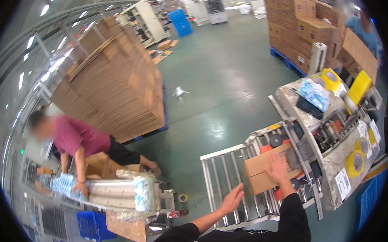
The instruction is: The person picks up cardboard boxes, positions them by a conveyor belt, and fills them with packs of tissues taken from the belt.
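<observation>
A closed cardboard box [258,172] lies on a metal roller conveyor [223,151], its right end at the belts of a carton sealing machine [313,142]. My right hand [278,168] rests flat with spread fingers on the top of the box. Left of the box, over the rollers, my left hand [233,199] is raised with its palm towards the box and holds nothing; a small gap seems to part it from the cardboard. Rolls of yellow-cored tape [354,163] and a blue-and-white pack [313,95] lie on the machine's worn top.
At left a co-worker in a maroon shirt [86,135] handles blue-and-white packs at a bench [109,195]. Behind stands a tall stack of flat cardboard [117,85] on a pallet. Another person [363,29] is beside stacked boxes [292,28] at upper right. White litter [179,92] lies on the floor.
</observation>
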Tool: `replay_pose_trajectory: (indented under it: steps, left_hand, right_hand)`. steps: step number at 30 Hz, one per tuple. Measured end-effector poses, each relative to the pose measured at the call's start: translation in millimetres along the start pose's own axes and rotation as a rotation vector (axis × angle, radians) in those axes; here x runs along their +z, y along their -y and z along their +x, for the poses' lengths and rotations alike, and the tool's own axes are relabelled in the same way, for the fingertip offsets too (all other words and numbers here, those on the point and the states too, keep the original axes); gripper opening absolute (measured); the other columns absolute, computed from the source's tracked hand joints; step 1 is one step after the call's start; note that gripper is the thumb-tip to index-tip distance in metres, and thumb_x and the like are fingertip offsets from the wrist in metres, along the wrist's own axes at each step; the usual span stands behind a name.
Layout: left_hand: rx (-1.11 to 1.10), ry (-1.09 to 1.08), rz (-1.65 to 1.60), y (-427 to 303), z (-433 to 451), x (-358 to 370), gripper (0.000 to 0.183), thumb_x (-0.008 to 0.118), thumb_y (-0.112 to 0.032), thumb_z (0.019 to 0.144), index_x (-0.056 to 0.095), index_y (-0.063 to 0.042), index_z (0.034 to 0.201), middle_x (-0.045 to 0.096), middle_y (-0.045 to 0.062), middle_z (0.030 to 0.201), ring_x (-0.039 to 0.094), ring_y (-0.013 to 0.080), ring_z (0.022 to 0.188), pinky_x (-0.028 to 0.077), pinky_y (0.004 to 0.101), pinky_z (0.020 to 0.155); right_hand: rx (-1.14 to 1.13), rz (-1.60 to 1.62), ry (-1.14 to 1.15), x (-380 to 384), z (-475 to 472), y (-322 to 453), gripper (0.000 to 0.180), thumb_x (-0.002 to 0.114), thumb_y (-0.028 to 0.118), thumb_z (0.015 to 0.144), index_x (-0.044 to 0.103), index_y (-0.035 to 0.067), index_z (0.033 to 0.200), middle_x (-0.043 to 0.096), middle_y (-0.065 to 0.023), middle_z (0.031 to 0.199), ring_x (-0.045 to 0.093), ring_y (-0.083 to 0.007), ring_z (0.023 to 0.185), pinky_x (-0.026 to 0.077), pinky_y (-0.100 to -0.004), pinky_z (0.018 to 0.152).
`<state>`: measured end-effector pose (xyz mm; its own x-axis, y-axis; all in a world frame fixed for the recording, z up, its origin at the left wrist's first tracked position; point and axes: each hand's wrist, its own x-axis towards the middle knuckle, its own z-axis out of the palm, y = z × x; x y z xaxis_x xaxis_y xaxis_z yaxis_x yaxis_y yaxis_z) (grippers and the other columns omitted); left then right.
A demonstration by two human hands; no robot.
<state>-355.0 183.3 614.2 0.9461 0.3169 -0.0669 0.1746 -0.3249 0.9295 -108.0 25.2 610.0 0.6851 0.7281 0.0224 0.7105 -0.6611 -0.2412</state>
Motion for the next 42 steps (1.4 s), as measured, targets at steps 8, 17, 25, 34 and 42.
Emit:
replay_pose_trajectory:
  steps: [8, 17, 25, 34, 42]
  left_hand:
    - [-0.224, 0.088, 0.246, 91, -236, -62, 0.05, 0.053, -0.044, 0.092, 0.052, -0.01, 0.129, 0.062, 0.014, 0.118, 0.062, 0.0266, 0.104, 0.048, 0.0378, 0.089]
    - [-1.07, -0.687, 0.054, 252, -597, -65, 0.058, 0.052, -0.053, 0.086, 0.058, -0.007, 0.12, 0.061, 0.019, 0.118, 0.056, 0.0344, 0.113, 0.044, 0.0439, 0.095]
    - [-1.836, -1.238, -0.392, 198, -844, 105, 0.056, 0.052, -0.049, 0.084, 0.065, -0.002, 0.11, 0.061, 0.02, 0.116, 0.056, 0.0358, 0.112, 0.044, 0.0437, 0.096]
    - [-1.713, -1.364, -0.989, 242, -789, 138, 0.061, 0.056, -0.054, 0.08, 0.065, -0.004, 0.112, 0.061, 0.018, 0.119, 0.056, 0.0314, 0.115, 0.043, 0.0387, 0.098]
    - [-1.745, -1.7, -0.774, 268, -920, 6, 0.063, 0.055, -0.056, 0.081, 0.065, -0.001, 0.11, 0.062, 0.02, 0.117, 0.057, 0.0334, 0.113, 0.044, 0.0396, 0.096]
  right_hand:
    - [0.218, -0.11, -0.275, 33, 6, 63, 0.073, 0.051, 0.048, 0.088, 0.037, -0.005, 0.136, 0.034, -0.0221, 0.144, 0.025, -0.0334, 0.138, 0.023, -0.0482, 0.111]
    - [-0.432, 0.111, 1.046, 286, -246, 428, 0.067, 0.049, 0.06, 0.086, 0.062, 0.001, 0.115, 0.062, -0.0196, 0.117, 0.057, -0.0365, 0.11, 0.044, -0.0405, 0.094]
    - [-0.983, 0.494, 1.264, 282, -388, 679, 0.057, 0.063, 0.038, 0.089, 0.049, 0.003, 0.131, 0.065, -0.0091, 0.102, 0.062, -0.0179, 0.09, 0.049, -0.03, 0.084]
    - [-0.921, -0.29, 1.295, 434, -280, 690, 0.043, 0.061, 0.041, 0.088, 0.065, -0.001, 0.092, 0.063, -0.0099, 0.072, 0.059, -0.0226, 0.064, 0.045, -0.0385, 0.057]
    - [-0.754, -0.142, 1.416, 468, -391, 901, 0.04, 0.058, 0.042, 0.09, 0.06, 0.005, 0.075, 0.06, -0.0076, 0.063, 0.056, -0.023, 0.052, 0.042, -0.0406, 0.049]
